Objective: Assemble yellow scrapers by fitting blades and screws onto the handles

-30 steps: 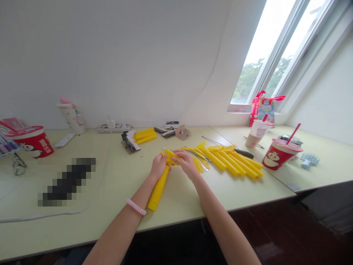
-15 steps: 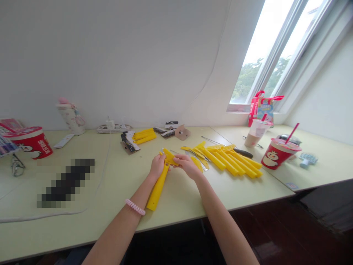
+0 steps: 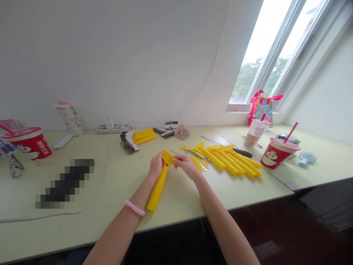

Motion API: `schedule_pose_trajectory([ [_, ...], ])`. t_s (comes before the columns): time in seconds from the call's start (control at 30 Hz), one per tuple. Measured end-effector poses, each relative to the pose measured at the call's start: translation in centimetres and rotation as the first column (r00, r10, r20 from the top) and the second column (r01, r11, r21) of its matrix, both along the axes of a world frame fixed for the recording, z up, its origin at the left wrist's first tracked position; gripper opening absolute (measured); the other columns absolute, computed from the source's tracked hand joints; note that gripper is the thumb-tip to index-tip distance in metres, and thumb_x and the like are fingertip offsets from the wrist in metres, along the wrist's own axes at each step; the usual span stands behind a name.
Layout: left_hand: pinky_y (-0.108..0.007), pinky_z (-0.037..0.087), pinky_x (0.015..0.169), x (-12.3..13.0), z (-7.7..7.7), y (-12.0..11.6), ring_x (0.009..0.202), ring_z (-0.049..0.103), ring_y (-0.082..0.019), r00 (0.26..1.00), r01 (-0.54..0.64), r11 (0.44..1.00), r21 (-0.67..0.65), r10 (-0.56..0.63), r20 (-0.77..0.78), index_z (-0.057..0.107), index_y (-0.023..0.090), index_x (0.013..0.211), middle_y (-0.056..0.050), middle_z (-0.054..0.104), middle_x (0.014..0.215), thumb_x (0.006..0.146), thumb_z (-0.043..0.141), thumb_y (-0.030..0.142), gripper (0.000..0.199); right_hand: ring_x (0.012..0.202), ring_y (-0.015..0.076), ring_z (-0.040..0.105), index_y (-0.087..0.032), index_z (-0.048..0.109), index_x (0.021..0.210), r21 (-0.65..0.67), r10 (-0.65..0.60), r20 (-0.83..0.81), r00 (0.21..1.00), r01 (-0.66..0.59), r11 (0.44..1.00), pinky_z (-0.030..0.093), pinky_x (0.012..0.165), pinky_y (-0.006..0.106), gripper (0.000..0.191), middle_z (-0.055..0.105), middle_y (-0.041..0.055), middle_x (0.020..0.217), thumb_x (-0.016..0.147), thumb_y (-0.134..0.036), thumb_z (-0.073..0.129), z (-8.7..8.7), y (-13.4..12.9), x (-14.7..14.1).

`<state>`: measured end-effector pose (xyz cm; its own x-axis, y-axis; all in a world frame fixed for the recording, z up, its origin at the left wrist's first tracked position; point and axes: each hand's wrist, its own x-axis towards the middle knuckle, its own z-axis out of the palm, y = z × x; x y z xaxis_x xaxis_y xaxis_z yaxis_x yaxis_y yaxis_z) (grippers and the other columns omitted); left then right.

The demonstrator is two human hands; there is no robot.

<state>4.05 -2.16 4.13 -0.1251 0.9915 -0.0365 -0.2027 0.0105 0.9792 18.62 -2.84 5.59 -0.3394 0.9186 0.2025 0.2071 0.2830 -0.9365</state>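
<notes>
In two bare hands [image 3: 156, 167] [image 3: 186, 165], one tool [image 3: 157, 192] (yellow) is held.

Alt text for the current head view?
A person's left hand and right hand hold the head of a yellow T-shaped tool at a pale table. More yellow tools lie to the right, near a red snowman-print cup; packaging cards lie farther back, left of center.

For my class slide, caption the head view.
Left grip and right grip hold a yellow tool beside similar yellow tools.
</notes>
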Motion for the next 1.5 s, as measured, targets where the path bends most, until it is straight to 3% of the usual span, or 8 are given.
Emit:
schedule_pose_trajectory([
  [0.17, -0.026, 0.046, 0.046, -0.6, 0.3, -0.1, 0.046, 0.058, -0.016, 0.988, -0.142, 0.990, 0.017, 0.142, -0.060, 0.052, 0.016, 0.064, -0.001, 0.059, 0.053, 0.069, 0.045, 0.028, 0.014, 0.056, 0.0104, 0.044, -0.018, 0.068, 0.076, 0.028, 0.031, 0.006, 1.000, -0.031, 0.999, 0.035, 0.059, 0.024, 0.019, 0.053, -0.0017, 0.058, 0.075, -0.030, 0.052, -0.3, 0.0, 0.0],
  [0.33, -0.026, 0.046, 0.046, -0.7, 0.1, 0.1, 0.046, 0.058, -0.015, 0.989, -0.148, 0.989, 0.020, 0.148, -0.028, 0.053, 0.015, 0.063, -0.002, 0.060, 0.054, 0.067, 0.044, 0.027, 0.015, 0.055, 0.0096, 0.044, -0.020, 0.067, 0.101, -0.043, 0.026, -0.084, 0.996, -0.030, 0.999, 0.038, 0.058, 0.025, 0.032, 0.059, 0.0001, 0.068, 0.072, -0.031, 0.058, -0.1, -0.1, -0.3],
  [0.57, -0.023, 0.043, 0.046, -0.4, 0.3, 0.0, 0.044, 0.055, -0.012, 0.977, -0.113, 0.991, -0.074, 0.124, 0.171, 0.052, 0.015, 0.062, -0.001, 0.059, 0.052, 0.069, 0.046, 0.028, 0.015, 0.052, 0.0087, 0.044, -0.017, 0.067, 0.102, -0.047, -0.029, -0.097, 0.995, 0.024, 0.999, 0.039, 0.056, 0.025, 0.037, 0.061, 0.0021, 0.071, 0.069, -0.034, 0.061, -0.2, 0.0, -0.5],
  [0.83, -0.021, 0.043, 0.049, -0.1, 0.3, -0.3, 0.050, 0.056, -0.011, 0.977, 0.030, 0.997, -0.078, -0.012, 0.215, 0.056, 0.014, 0.070, -0.003, 0.062, 0.063, 0.078, 0.047, 0.040, 0.029, 0.050, 0.0087, 0.042, -0.019, 0.068, 0.104, -0.007, -0.108, -0.048, 0.993, 0.108, 0.994, 0.038, 0.053, 0.024, 0.038, 0.059, 0.0002, 0.062, 0.070, -0.036, 0.059, -0.5, 0.2, -0.2],
  [1.0, -0.020, 0.046, 0.053, -0.1, 0.8, -0.8, 0.052, 0.058, -0.010, 0.982, 0.143, 0.989, -0.042, -0.136, 0.131, 0.056, 0.016, 0.082, 0.000, 0.062, 0.070, 0.069, 0.063, 0.036, 0.025, 0.051, 0.0088, 0.040, -0.017, 0.068, 0.103, -0.026, -0.114, -0.125, 0.986, 0.112, 0.993, 0.037, 0.051, 0.024, 0.040, 0.061, 0.0018, 0.067, 0.069, -0.036, 0.059, -0.3, 0.1, -0.1],
  [1.17, -0.022, 0.046, 0.048, 0.0, 0.8, -1.3, 0.051, 0.059, -0.013, 0.963, 0.269, 0.953, -0.140, -0.266, 0.036, 0.055, 0.018, 0.096, -0.005, 0.064, 0.072, 0.072, 0.059, 0.047, 0.038, 0.053, 0.0094, 0.041, -0.016, 0.069, 0.099, -0.015, -0.157, -0.145, 0.977, 0.156, 0.988, 0.036, 0.051, 0.024, 0.037, 0.062, 0.0030, 0.068, 0.068, -0.035, 0.059, 0.0, -0.1, -0.2],
  [1.3, -0.020, 0.039, 0.036, 0.7, 0.4, -1.6, 0.037, 0.052, -0.011, 0.888, 0.459, 0.876, -0.147, -0.459, 0.037, 0.056, 0.014, 0.084, -0.004, 0.058, 0.055, 0.077, 0.046, 0.055, 0.043, 0.053, 0.0093, 0.041, -0.015, 0.070, 0.096, -0.023, -0.164, -0.157, 0.974, 0.162, 0.986, 0.036, 0.052, 0.025, 0.037, 0.063, 0.0043, 0.071, 0.067, -0.035, 0.060, -0.1, 0.0, -0.3],
  [1.5, -0.018, 0.027, 0.028, 1.0, 0.5, -1.6, 0.028, 0.039, -0.007, 0.905, 0.426, 0.904, -0.048, -0.425, 0.024, 0.055, 0.013, 0.071, 0.004, 0.041, 0.043, 0.079, 0.045, 0.047, 0.036, 0.053, 0.0092, 0.041, -0.016, 0.068, 0.102, 0.003, -0.136, -0.125, 0.983, 0.137, 0.991, 0.036, 0.054, 0.024, 0.040, 0.059, 0.0012, 0.065, 0.069, -0.038, 0.060, -0.4, 0.2, -0.2],
])
